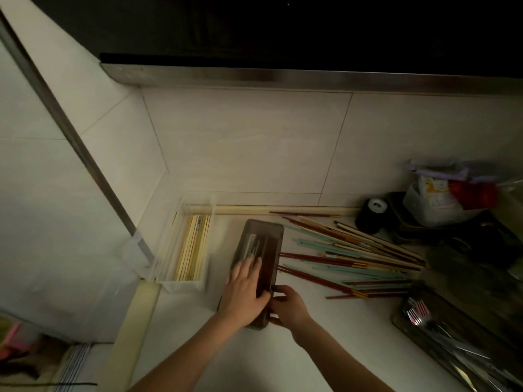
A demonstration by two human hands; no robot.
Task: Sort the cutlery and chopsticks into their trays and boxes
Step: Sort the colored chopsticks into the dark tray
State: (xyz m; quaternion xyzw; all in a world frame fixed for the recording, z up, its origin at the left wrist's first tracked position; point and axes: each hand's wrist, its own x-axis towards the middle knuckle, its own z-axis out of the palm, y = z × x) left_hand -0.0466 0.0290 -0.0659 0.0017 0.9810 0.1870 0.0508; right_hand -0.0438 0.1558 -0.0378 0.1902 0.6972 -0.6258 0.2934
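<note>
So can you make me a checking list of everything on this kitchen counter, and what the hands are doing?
Surface: pale counter in a tiled corner, dimly lit.
Job's things: dark brown box with its lid on; clear tray holding pale chopsticks; loose red, teal and pale chopsticks fanned out right of the box; metal cutlery in a dark tray at far right.
Clutter: black round object; plastic bag of packets.
Hands: left hand lies flat on the box lid; right hand grips the box's near right corner.
Cables: nothing seen.
Surroundings: steel ledge above the tiles; striped cloth at lower left.
</note>
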